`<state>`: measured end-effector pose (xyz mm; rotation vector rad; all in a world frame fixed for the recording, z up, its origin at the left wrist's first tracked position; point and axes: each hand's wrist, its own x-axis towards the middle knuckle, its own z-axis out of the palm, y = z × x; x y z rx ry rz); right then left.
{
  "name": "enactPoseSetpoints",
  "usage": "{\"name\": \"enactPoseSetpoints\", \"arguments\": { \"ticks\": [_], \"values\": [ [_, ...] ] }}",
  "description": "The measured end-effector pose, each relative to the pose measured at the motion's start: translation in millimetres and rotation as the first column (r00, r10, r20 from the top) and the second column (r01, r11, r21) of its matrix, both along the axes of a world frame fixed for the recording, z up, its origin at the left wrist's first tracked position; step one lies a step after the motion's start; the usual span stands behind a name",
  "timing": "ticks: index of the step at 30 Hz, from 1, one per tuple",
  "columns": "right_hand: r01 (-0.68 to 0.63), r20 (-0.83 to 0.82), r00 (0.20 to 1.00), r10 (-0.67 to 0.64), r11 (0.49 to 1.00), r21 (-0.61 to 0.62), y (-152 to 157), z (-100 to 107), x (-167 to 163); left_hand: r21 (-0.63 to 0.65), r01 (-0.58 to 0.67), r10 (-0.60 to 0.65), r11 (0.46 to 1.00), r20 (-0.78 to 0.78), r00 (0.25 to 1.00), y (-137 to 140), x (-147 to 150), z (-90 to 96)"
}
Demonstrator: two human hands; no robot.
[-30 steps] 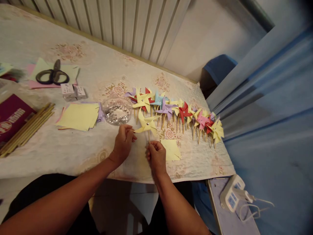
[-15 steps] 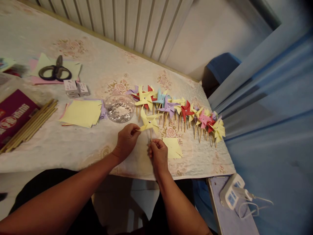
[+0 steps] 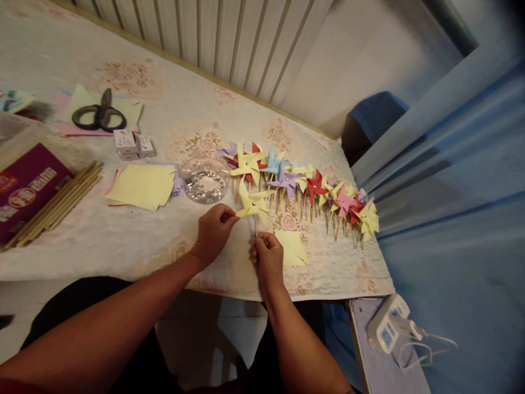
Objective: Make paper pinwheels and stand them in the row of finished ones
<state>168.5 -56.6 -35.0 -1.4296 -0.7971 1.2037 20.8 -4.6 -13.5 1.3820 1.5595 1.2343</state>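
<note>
A yellow paper pinwheel (image 3: 253,204) with a pin at its centre is held upright over the table. My right hand (image 3: 268,257) grips its wooden stick from below, fingers closed. With thumb and finger, my left hand (image 3: 215,230) pinches the tip of the pinwheel's left blade. Beside my right hand lies a cut yellow paper square (image 3: 291,248). Just beyond my left hand stands a clear round dish (image 3: 205,180) holding many small metal pins. Finished-looking pinwheels (image 3: 287,179) in several colours lie in a row behind and to the right.
Left of the dish is a stack of coloured paper squares (image 3: 141,186). Farther left are small white boxes (image 3: 133,144), black-handled scissors (image 3: 99,114) on paper, and wooden sticks (image 3: 57,205) by a purple package (image 3: 30,191). A power strip (image 3: 389,323) sits at lower right.
The view has shifted slightly, so table things appear a little farther right. Both hands keep the same hold on the yellow pinwheel.
</note>
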Motion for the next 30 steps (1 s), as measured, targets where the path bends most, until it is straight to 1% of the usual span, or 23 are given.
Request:
{"name": "enactPoseSetpoints", "arguments": {
  "ticks": [11, 17, 21, 30],
  "values": [
    [0.015, -0.007, 1.000, -0.015, 1.000, -0.013, 0.7, 1.8, -1.0, 0.021, 0.017, -0.018, 1.000, 0.016, 1.000, 2.0, -0.4, -0.9],
    [0.022, -0.003, 1.000, -0.022, 1.000, -0.014, 0.7, 1.7, -1.2, 0.016, 0.019, -0.018, 1.000, -0.024, 1.000, 2.8, -0.5, 0.7],
    [0.027, -0.002, 1.000, -0.027, 0.999, -0.019, 0.7, 2.5, -1.3, 0.036, 0.031, -0.030, 0.999, -0.016, 0.999, 3.0, -0.4, 0.7],
    [0.049, -0.047, 0.998, -0.050, 0.999, -0.019, 3.1, 2.5, -1.6, 0.082, -0.023, 0.011, 0.996, 0.147, 0.989, 3.3, -8.8, -5.2]
  ]
}}
